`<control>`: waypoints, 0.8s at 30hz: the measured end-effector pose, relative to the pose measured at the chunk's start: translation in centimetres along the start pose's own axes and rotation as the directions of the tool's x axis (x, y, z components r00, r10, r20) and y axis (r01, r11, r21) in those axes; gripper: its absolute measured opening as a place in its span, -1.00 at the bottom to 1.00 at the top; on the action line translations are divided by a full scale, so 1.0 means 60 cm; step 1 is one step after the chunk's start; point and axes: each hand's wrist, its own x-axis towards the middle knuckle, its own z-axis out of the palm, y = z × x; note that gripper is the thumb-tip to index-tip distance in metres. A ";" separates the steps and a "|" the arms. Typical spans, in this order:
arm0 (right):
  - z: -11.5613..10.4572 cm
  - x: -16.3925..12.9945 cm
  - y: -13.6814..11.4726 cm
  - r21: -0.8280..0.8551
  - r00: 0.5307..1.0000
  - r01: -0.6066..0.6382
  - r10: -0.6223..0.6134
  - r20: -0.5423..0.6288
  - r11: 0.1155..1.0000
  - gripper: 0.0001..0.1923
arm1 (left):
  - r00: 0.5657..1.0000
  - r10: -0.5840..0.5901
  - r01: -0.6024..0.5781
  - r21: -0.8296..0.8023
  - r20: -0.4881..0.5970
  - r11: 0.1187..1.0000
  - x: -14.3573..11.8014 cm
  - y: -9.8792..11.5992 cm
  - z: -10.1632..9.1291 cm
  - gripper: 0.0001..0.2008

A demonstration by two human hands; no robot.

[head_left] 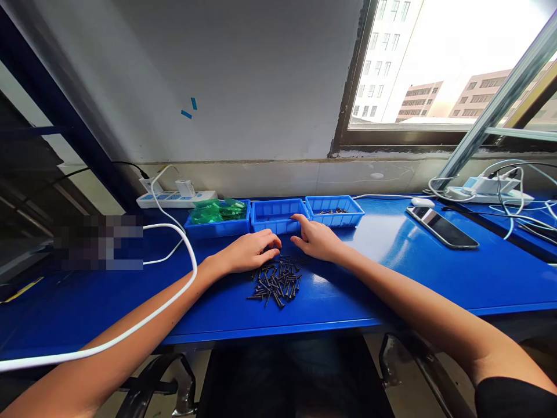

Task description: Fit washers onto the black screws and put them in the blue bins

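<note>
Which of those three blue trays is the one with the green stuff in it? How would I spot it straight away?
Look along the back of the blue table, below the wall. Three blue trays sit in a row; it is the leftmost tray, beside the white power strip. Only it holds green pieces; the others look nearly bare.

This looks like a small workshop or assembly station. A blue workbench [391,278] runs across the frame under a plain grey wall, with three blue parts bins [277,215] lined up at centre and a pile of black screws [275,283] loose before them. Power strips [174,198] and white cables [174,290] lie at upper left and right, and a window [439,64] at upper right shows city blocks.
</note>
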 end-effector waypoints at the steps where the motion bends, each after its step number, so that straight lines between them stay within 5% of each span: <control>1: 0.000 0.000 0.000 0.000 1.000 0.000 0.000 0.002 1.000 -0.47 | 1.000 0.001 -0.001 -0.001 -0.001 1.000 0.000 0.000 0.000 -0.80; 24: -0.002 -0.001 -0.001 -0.002 1.000 0.010 -0.010 0.025 1.000 -0.44 | 0.999 -0.037 0.037 -0.001 0.033 0.999 0.000 -0.001 0.000 -0.79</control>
